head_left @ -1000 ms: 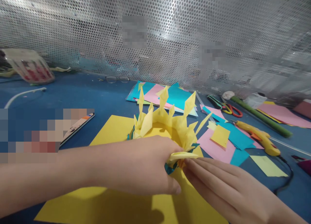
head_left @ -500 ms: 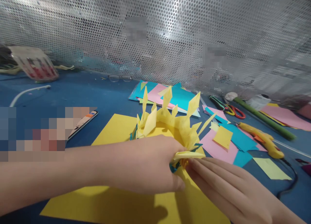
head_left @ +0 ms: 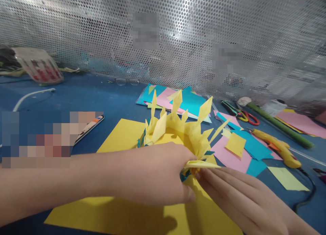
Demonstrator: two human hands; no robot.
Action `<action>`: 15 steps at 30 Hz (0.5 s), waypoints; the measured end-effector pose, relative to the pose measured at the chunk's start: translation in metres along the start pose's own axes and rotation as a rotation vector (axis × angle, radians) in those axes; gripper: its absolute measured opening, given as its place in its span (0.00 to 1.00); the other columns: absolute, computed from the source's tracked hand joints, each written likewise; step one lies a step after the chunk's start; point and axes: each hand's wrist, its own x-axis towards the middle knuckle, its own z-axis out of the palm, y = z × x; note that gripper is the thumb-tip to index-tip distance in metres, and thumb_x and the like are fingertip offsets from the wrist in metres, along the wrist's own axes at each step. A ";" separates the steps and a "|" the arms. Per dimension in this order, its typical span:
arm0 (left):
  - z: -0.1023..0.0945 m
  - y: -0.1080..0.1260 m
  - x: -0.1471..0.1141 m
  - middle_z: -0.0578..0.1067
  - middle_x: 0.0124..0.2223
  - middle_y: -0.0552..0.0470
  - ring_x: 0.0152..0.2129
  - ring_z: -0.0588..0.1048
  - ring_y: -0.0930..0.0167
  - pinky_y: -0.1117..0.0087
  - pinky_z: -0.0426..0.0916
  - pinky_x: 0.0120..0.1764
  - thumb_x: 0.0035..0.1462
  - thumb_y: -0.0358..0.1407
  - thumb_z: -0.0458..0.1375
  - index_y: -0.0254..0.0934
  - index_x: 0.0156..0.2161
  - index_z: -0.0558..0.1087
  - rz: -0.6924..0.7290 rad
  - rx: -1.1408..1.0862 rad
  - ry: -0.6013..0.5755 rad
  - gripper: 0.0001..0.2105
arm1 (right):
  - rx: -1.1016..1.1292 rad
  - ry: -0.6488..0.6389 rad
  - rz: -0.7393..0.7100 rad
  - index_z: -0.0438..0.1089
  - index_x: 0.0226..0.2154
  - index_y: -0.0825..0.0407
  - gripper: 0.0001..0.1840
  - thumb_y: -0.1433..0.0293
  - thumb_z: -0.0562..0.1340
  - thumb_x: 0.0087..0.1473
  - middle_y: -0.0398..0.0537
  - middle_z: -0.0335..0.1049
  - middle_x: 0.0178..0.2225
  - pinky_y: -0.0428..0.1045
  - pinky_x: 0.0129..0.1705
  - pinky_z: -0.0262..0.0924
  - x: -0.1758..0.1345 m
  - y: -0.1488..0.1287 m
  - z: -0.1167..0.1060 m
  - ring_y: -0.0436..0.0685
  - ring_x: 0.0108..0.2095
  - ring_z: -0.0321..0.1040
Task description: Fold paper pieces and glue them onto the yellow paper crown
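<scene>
A yellow paper crown (head_left: 178, 122) with tall pointed tips and bits of teal along its outside stands on a large yellow paper sheet (head_left: 112, 211). My left hand (head_left: 163, 175) is closed on the near side of the crown, its thumb low in front and the other fingers hidden. From the right, the fingertips of my right hand (head_left: 241, 190) press together against the crown at the same spot, under a folded yellow tip that sticks out sideways. My hands hide much of the crown's near wall.
Right of the crown lie loose paper pieces (head_left: 235, 145), a yellow glue gun (head_left: 277, 145) with its cord, scissors (head_left: 246, 116) and a green rod (head_left: 280, 124). Stacked coloured paper (head_left: 165, 97) and glasses (head_left: 127, 81) are behind, before a perforated metal screen (head_left: 107, 34). A phone (head_left: 89, 128) is left.
The view has shifted slightly, moving the scene a little to the right. Both hands keep almost the same hold on the crown.
</scene>
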 end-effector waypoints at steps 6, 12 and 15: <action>-0.002 0.001 0.000 0.81 0.39 0.53 0.34 0.78 0.62 0.65 0.69 0.37 0.51 0.36 0.60 0.44 0.37 0.73 0.033 -0.043 -0.056 0.07 | 0.002 -0.010 0.008 0.72 0.52 0.63 0.24 0.82 0.47 0.63 0.59 0.79 0.48 0.48 0.57 0.69 0.000 0.000 -0.001 0.58 0.53 0.75; -0.003 0.001 0.000 0.80 0.40 0.53 0.38 0.77 0.60 0.65 0.68 0.38 0.50 0.40 0.62 0.45 0.40 0.74 0.011 -0.033 -0.015 0.10 | -0.051 0.000 -0.019 0.74 0.50 0.62 0.23 0.83 0.49 0.62 0.58 0.80 0.46 0.48 0.52 0.73 0.002 0.001 -0.003 0.58 0.49 0.76; -0.005 0.001 0.002 0.80 0.39 0.53 0.37 0.77 0.61 0.66 0.68 0.36 0.51 0.40 0.62 0.44 0.38 0.73 0.010 -0.035 -0.036 0.09 | -0.112 -0.004 -0.056 0.74 0.50 0.61 0.23 0.83 0.48 0.63 0.56 0.81 0.45 0.50 0.48 0.73 0.003 0.001 -0.005 0.57 0.45 0.77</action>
